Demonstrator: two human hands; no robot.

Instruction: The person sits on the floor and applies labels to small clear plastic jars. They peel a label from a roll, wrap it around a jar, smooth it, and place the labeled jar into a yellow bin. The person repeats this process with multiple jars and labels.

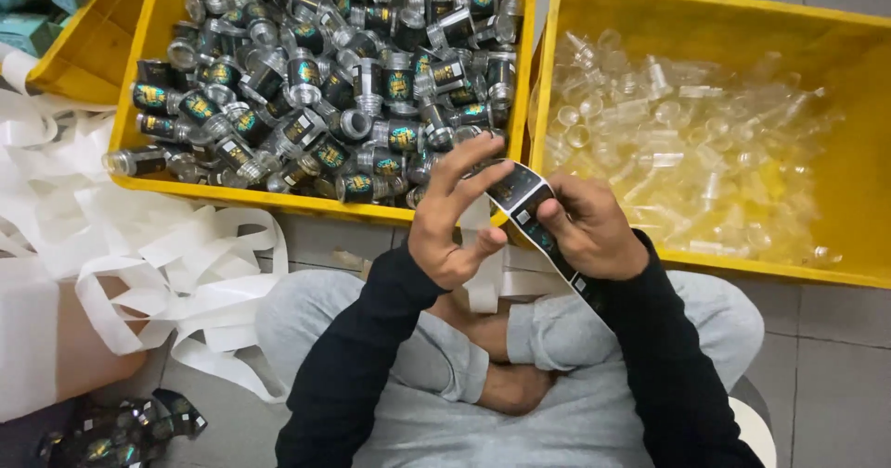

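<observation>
We pinch the thin, floppy label strip [534,217] with our right hand [589,231]; our left hand [455,222], fingers spread, touches its end, just below the labelled-bottle crate [139,166].

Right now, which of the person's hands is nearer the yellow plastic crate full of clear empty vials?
Right. The right hand sits at the front-left corner of that crate, holding the label strip; the left hand is farther left.

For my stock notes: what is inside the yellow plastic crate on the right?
The yellow plastic crate on the right holds many small clear unlabelled plastic bottles in a loose pile; its floor beneath them is covered.
</observation>
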